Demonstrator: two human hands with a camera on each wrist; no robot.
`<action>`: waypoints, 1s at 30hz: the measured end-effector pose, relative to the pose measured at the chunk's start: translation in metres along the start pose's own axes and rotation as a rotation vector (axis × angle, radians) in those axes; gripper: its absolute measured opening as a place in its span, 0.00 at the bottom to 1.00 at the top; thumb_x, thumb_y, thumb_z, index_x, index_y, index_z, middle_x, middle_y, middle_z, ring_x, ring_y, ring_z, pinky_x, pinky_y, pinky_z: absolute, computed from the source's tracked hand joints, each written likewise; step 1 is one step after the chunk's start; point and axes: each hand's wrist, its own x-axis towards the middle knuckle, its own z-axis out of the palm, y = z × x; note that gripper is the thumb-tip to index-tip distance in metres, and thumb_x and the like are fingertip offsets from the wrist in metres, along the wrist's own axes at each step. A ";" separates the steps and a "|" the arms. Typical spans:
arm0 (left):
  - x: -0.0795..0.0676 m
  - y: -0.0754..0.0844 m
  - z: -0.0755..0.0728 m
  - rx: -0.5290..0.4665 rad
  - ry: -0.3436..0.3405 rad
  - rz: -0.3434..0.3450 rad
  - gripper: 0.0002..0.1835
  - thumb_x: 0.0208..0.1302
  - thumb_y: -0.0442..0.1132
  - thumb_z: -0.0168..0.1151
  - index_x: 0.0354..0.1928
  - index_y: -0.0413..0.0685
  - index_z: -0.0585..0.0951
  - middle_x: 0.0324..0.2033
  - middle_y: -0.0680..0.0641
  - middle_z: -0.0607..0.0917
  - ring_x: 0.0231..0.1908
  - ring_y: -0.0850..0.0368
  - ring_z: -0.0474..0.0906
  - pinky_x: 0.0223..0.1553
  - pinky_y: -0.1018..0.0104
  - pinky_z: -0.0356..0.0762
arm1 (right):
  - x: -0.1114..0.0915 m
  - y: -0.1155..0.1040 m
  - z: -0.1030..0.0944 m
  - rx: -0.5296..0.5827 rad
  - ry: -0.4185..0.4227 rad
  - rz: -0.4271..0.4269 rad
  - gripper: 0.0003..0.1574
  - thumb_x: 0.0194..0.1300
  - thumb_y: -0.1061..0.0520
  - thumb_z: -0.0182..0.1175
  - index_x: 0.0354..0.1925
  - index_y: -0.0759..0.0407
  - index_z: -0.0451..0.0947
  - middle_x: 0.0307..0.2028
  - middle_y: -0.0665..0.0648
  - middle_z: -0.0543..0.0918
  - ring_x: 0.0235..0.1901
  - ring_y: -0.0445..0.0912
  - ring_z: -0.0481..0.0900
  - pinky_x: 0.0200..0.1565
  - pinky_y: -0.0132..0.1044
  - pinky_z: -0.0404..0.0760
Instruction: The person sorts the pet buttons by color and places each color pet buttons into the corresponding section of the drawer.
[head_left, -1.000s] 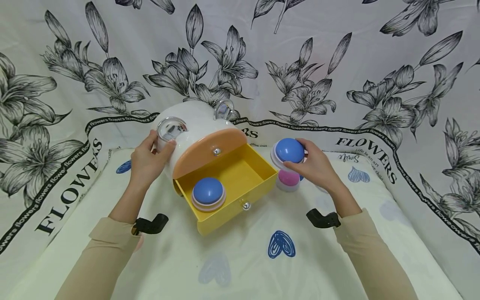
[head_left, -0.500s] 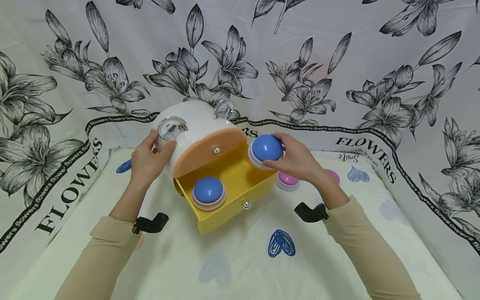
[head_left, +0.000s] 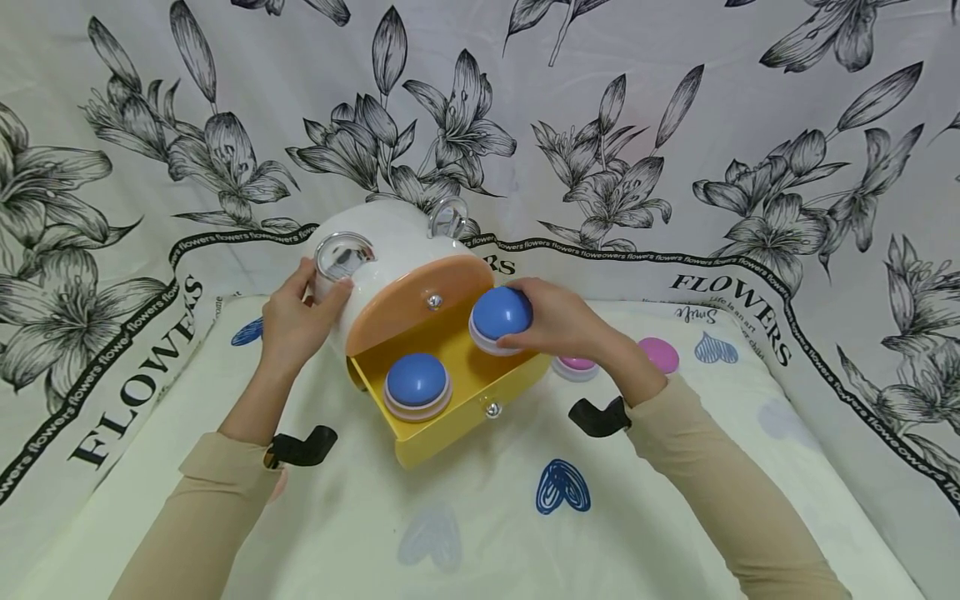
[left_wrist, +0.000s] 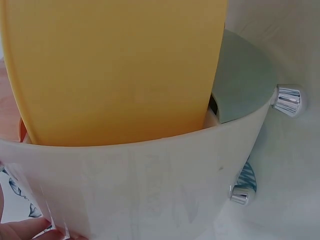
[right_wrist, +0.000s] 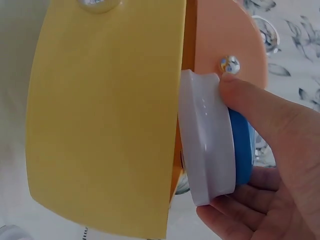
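A white rounded drawer box [head_left: 401, 229] with silver-rimmed rings on top stands tilted left of centre. My left hand [head_left: 296, 312] grips its left side near one ring, thumb in front. Its yellow drawer [head_left: 480, 375] is pulled out, below a shut orange drawer [head_left: 423, 296]. One blue domed button [head_left: 417, 380] with a pale base sits in the drawer's left part. Over the drawer's right part, my right hand [head_left: 566, 321] holds a second blue domed button [head_left: 501, 314] between thumb and fingers. In the right wrist view, its white base [right_wrist: 207, 140] is beside the drawer's front.
Two pink domed things, one a pink button [head_left: 576, 367] behind my right forearm and one pink dome [head_left: 660, 355] further right, lie on the white cloth [head_left: 495, 542]. A green drawer [left_wrist: 245, 75] shows in the left wrist view. A flower-printed curtain [head_left: 480, 125] hangs behind.
My right hand has carried the blue button leftward, from beside the drawer to over its right part, and lowered it. The left hand and the drawer box stay put.
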 end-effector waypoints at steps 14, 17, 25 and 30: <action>0.000 0.000 0.000 -0.014 0.002 0.003 0.39 0.59 0.59 0.55 0.69 0.49 0.60 0.69 0.49 0.56 0.68 0.51 0.54 0.60 0.51 0.65 | 0.023 -0.007 0.023 -0.022 -0.135 -0.037 0.46 0.48 0.46 0.70 0.60 0.63 0.64 0.53 0.57 0.73 0.51 0.50 0.74 0.55 0.41 0.76; 0.000 0.000 0.000 -0.014 0.003 0.003 0.39 0.60 0.59 0.55 0.69 0.48 0.60 0.69 0.49 0.56 0.68 0.51 0.54 0.60 0.51 0.65 | 0.026 -0.008 0.028 -0.020 -0.160 -0.050 0.45 0.48 0.47 0.70 0.59 0.63 0.64 0.53 0.57 0.73 0.51 0.49 0.74 0.55 0.40 0.75; -0.001 0.002 0.001 -0.018 0.004 0.007 0.39 0.60 0.59 0.55 0.69 0.48 0.60 0.69 0.49 0.56 0.68 0.52 0.54 0.61 0.51 0.64 | 0.031 -0.010 0.038 -0.067 -0.229 -0.012 0.43 0.49 0.48 0.69 0.58 0.65 0.63 0.54 0.59 0.74 0.51 0.51 0.74 0.56 0.42 0.74; -0.001 0.001 0.001 -0.021 0.013 0.018 0.38 0.60 0.58 0.55 0.68 0.48 0.61 0.69 0.48 0.57 0.68 0.52 0.54 0.61 0.51 0.64 | 0.032 -0.009 0.040 -0.087 -0.268 0.020 0.46 0.51 0.47 0.68 0.61 0.65 0.60 0.57 0.60 0.72 0.54 0.51 0.73 0.58 0.42 0.73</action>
